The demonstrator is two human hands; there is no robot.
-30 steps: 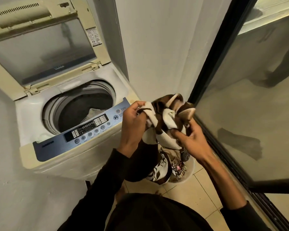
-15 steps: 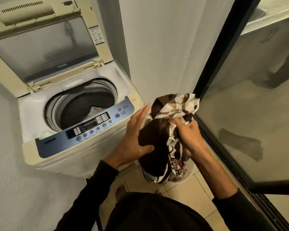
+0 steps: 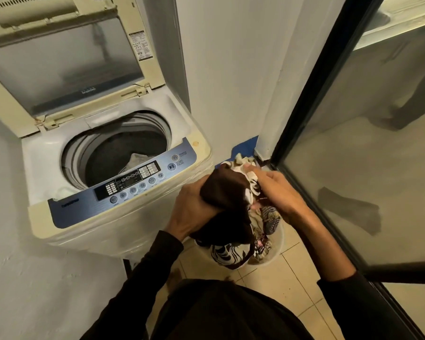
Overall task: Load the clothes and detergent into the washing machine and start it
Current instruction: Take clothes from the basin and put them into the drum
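Two hands bunch a brown-and-cream patterned garment [image 3: 225, 192] over a white laundry basket [image 3: 276, 251] on the tiled floor [image 3: 292, 278], just right of a top-loading washing machine [image 3: 123, 224]. The left hand [image 3: 194, 212] has its fingers curled tight round the dark brown part of the cloth, while the right hand [image 3: 277, 190] pinches the cream folds at the far side of the bundle. The garment's lower end hangs down into the basket, where more patterned clothes [image 3: 268, 222] lie heaped. The machine's lid [image 3: 66, 60] stands raised at the far side, leaving the drum [image 3: 113, 153] uncovered; a pale piece of cloth [image 3: 136, 161] shows inside it near the blue control panel [image 3: 133, 185]. A dark-framed glass door [image 3: 353, 143] runs along the right. Black sleeves [image 3: 142, 271] cover both forearms at the near edge.
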